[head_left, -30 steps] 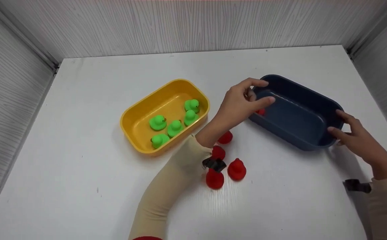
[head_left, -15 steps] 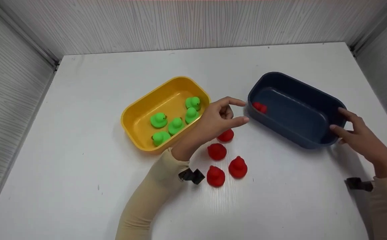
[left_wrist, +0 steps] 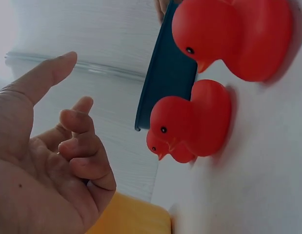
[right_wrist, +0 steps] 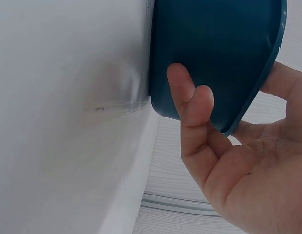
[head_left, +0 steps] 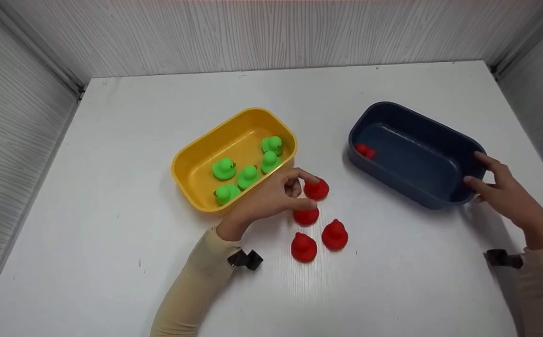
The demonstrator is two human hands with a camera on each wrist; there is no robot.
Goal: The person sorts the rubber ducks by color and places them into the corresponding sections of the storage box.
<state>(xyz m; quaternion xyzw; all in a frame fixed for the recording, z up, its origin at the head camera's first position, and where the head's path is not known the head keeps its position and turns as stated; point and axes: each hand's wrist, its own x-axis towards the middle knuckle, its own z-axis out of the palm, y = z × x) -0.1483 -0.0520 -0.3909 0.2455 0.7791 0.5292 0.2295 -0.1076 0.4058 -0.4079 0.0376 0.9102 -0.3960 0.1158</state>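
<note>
My left hand (head_left: 271, 195) hovers beside the red rubber ducks, thumb and index finger apart with nothing between them. Between those fingertips in the head view are a far red duck (head_left: 317, 190) and a second red duck (head_left: 306, 216), partly covered by the thumb. Nearer the front lie two more, a left duck (head_left: 304, 248) and a right duck (head_left: 335, 235). At the right, my right hand (head_left: 510, 199) grips the end rim of a dark blue bin (head_left: 411, 159). The right wrist view has fingers against the bin's outer wall (right_wrist: 219, 53). Red ducks (head_left: 365, 150) sit in its left corner.
Left of centre stands a yellow bin (head_left: 241, 145), holding several green rubber ducks (head_left: 248, 177), close behind my left hand. Pale wood-grain panels (head_left: 271, 37) bound the white table (head_left: 112, 224) at the back and both sides.
My left hand has come away from over the blue bin, moving left and toward the front to the red ducks. The red ducks in the bin's corner are now uncovered. My right hand stays on the rim.
</note>
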